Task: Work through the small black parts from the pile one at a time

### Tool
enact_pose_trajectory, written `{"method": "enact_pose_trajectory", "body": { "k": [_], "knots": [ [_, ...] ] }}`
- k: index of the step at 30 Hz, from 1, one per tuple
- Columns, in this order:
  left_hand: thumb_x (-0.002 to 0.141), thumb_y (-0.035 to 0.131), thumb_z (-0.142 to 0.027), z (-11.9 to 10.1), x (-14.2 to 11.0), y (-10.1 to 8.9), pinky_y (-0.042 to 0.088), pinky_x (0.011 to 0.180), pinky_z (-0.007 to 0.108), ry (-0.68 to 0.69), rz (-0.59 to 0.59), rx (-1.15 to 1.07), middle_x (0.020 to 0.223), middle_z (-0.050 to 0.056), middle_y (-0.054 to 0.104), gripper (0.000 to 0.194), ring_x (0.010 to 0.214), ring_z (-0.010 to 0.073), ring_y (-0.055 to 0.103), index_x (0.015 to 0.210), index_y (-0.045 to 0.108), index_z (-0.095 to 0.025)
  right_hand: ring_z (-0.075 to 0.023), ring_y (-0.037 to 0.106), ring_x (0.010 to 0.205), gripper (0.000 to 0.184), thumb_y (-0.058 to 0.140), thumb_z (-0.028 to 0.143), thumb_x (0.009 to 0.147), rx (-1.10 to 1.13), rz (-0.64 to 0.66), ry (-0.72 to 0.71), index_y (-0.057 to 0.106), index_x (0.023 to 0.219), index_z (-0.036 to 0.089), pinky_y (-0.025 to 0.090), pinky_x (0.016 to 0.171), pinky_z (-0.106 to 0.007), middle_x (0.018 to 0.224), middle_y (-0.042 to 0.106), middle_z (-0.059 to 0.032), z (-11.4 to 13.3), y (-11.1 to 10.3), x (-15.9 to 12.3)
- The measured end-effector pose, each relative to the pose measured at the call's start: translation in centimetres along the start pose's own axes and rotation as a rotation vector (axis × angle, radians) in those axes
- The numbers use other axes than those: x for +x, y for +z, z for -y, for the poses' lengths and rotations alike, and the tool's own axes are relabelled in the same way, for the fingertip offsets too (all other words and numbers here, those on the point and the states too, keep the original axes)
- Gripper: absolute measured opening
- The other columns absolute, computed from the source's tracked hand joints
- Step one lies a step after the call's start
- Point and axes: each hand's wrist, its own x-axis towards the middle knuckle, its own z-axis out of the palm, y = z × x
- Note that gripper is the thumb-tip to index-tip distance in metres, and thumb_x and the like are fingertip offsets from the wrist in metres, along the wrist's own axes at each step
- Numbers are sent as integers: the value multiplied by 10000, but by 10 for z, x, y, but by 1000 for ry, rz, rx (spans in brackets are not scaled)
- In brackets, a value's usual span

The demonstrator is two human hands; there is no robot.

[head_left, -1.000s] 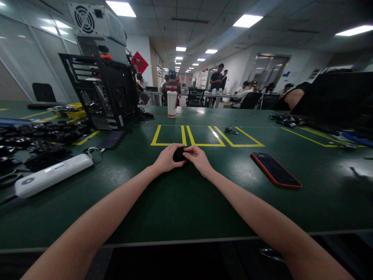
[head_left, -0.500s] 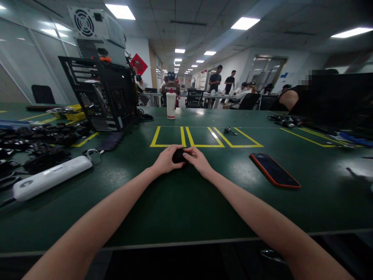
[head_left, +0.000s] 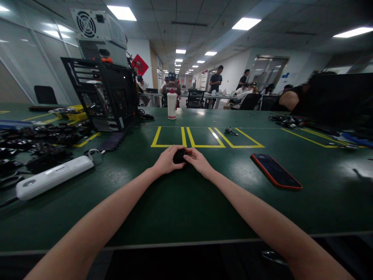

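At the bench (head_left: 186, 210), near yellow tape (head_left: 208, 146) | black rounded object (head_left: 178, 156) encircled by curled left hand (head_left: 165, 161), its edge pinched by right hand (head_left: 199, 161) | two-handed handling judged underway; steady grip required for any shift.

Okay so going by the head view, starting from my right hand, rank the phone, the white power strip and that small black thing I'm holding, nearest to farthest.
1. Small black object: nearest, against the fingertips of your right hand.
2. Phone: next, flat on the table to the right.
3. White power strip: farthest, over on the left.
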Motion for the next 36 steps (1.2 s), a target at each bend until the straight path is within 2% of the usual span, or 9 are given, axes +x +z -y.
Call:
{"method": "enact_pose_trajectory", "body": {
  "k": [7, 13, 20, 27, 30, 33, 36],
  "knots": [
    [652, 628, -277, 1, 1, 0, 427, 858, 390, 9, -12, 11, 1107, 57, 511, 552, 1031, 231, 495, 1150, 397, -224, -139, 555, 847, 210, 532, 372, 736, -40, -86, -9, 530, 873, 212, 444, 812, -335, 849, 586, 2, -6, 4, 2],
    [650, 626, -270, 1, 1, 1, 416, 874, 388, 5, -11, 23, 1109, 59, 510, 558, 1043, 232, 489, 1155, 393, -221, -164, 539, 933, 304, 539, 359, 733, -24, -80, 38, 536, 992, 200, 420, 855, -362, 948, 597, -40, -12, 1, 5],
    [653, 621, -265, 3, 1, 2, 415, 869, 394, 13, -17, 15, 1107, 65, 508, 554, 1031, 235, 496, 1157, 397, -219, -145, 536, 962, 269, 619, 225, 666, 46, -23, -46, 522, 917, 209, 402, 907, -336, 963, 561, -9, -3, 2, -3],
    [660, 619, -290, 3, 1, 1, 427, 857, 394, -1, -2, 14, 1114, 62, 504, 563, 1033, 237, 493, 1169, 389, -225, -141, 554, 881, 152, 569, 277, 717, -21, -96, -48, 527, 842, 202, 438, 835, -331, 864, 564, -4, 0, 6, 1],
    [660, 620, -285, 3, 1, 1, 431, 854, 387, 0, 1, 11, 1119, 61, 503, 567, 1036, 234, 492, 1172, 384, -224, -153, 541, 927, 208, 567, 277, 719, -27, -110, -19, 523, 911, 208, 432, 843, -345, 924, 572, -19, -3, 5, 3],
    [658, 623, -285, 3, 1, 1, 432, 852, 387, 4, 1, 6, 1118, 60, 504, 563, 1033, 233, 497, 1167, 387, -228, -166, 527, 978, 283, 550, 277, 735, -45, -69, 18, 523, 1008, 209, 402, 888, -368, 1018, 568, -43, -3, 2, 2],
    [655, 627, -288, 2, 1, 0, 431, 852, 388, 10, 2, 2, 1115, 60, 504, 557, 1034, 235, 496, 1158, 394, -228, -166, 533, 985, 281, 557, 251, 730, -23, -24, 19, 534, 1006, 200, 384, 916, -367, 1036, 568, -44, -2, 1, -1]
  ]
}}
